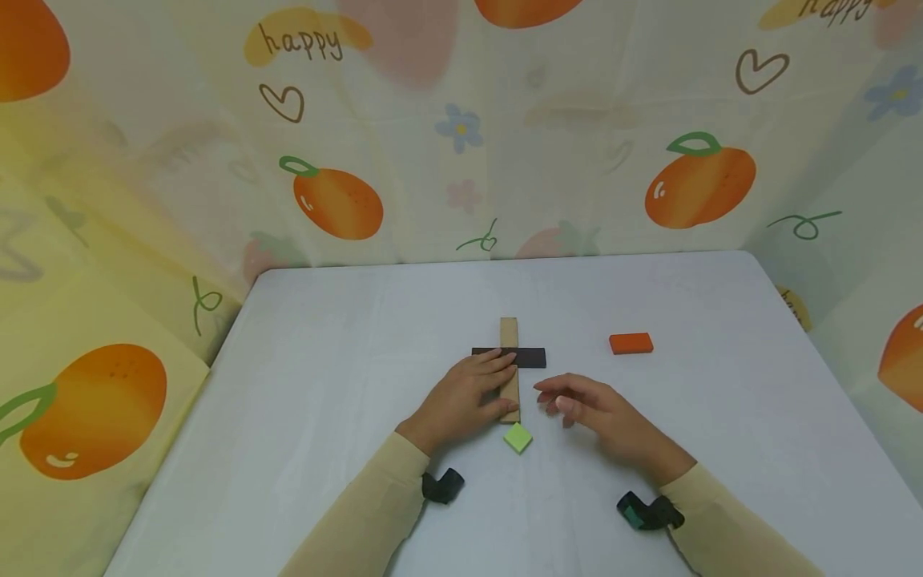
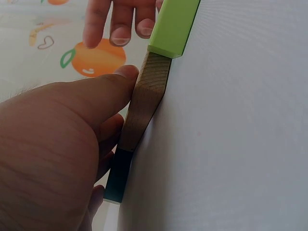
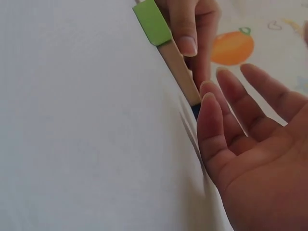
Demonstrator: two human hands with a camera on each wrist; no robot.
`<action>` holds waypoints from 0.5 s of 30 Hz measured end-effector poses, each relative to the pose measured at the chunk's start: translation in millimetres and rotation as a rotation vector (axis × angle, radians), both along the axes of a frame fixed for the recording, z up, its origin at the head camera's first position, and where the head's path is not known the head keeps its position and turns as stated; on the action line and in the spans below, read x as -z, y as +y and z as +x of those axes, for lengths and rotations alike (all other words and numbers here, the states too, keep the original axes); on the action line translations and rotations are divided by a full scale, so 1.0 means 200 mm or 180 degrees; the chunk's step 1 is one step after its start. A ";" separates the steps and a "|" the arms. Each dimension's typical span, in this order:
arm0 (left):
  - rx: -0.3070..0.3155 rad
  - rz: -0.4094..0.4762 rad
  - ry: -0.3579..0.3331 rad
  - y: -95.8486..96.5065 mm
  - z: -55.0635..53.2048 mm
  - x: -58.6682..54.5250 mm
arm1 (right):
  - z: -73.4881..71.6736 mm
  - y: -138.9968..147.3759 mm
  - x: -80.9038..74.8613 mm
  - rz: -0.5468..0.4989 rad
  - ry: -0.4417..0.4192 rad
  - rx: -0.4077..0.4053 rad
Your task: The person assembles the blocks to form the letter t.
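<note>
On the white table, a dark block (image 1: 532,358) lies crosswise between an upper plain wooden length (image 1: 509,331) and a lower one (image 1: 509,390); whether these join beneath it is hidden. A light green square block (image 1: 517,438) sits with one corner at the lower end. My left hand (image 1: 472,393) rests over the dark block and the lower wood, fingers extended. Its thumb touches the side of the wooden block (image 2: 144,106) in the left wrist view. Just right of the wood, my right hand (image 1: 594,409) hovers with loosely bent fingers, holding nothing.
An orange-red block (image 1: 630,344) lies apart, farther back on the right of the table (image 1: 346,336). Behind and at both sides hangs a fruit-printed cloth (image 1: 404,144). Each wrist carries a small black camera, like the one on the right sleeve (image 1: 649,513).
</note>
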State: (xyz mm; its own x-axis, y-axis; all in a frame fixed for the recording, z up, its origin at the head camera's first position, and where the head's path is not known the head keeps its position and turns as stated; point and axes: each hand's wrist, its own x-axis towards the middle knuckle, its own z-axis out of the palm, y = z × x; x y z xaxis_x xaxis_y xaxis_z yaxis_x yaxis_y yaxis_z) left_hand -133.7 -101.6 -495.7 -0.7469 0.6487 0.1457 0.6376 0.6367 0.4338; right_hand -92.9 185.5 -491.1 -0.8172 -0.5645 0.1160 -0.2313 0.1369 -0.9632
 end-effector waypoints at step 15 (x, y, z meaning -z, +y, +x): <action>-0.0035 -0.0051 -0.0069 0.00 0.00 0.00 | -0.06 0.11 0.01 -0.0787 -0.0268 0.0031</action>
